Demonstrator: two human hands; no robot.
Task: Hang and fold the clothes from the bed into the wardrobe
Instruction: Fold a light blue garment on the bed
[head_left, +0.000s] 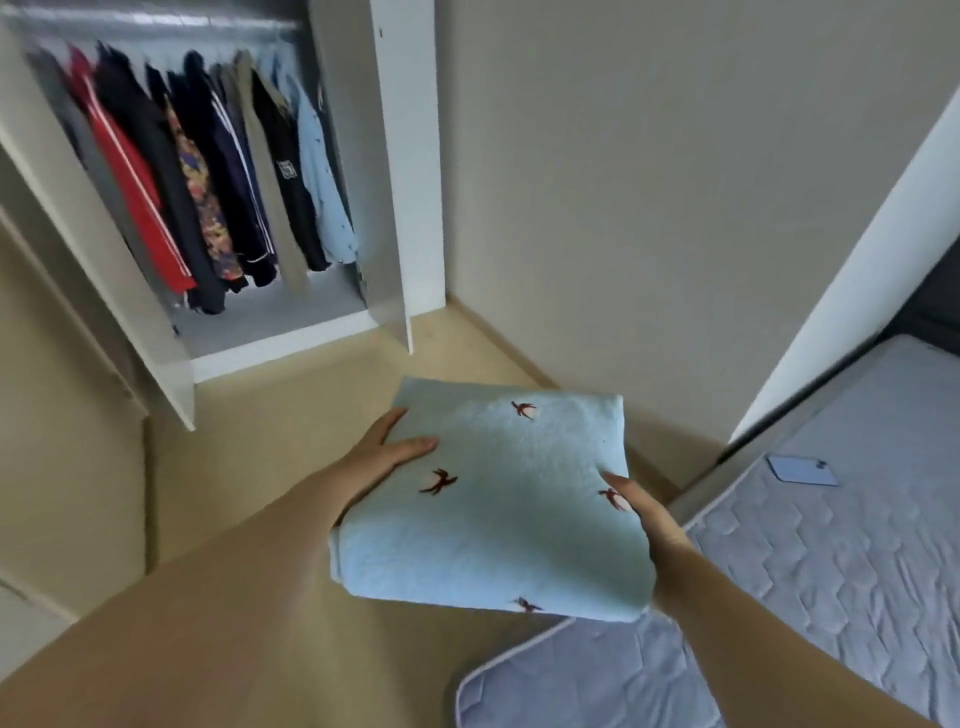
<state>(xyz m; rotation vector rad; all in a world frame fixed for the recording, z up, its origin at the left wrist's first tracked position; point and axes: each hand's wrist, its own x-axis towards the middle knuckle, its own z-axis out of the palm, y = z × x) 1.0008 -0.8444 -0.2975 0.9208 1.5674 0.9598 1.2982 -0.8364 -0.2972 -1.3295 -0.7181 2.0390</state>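
Bare forearms (311, 512), bare left grip (387, 447), right grip (647, 512)

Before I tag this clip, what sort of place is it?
Most likely a bedroom. An open wardrobe with a row of hanging clothes stands at the left, a bare quilted mattress lies at the right, and the left hand and right hand hold a folded light-blue garment.
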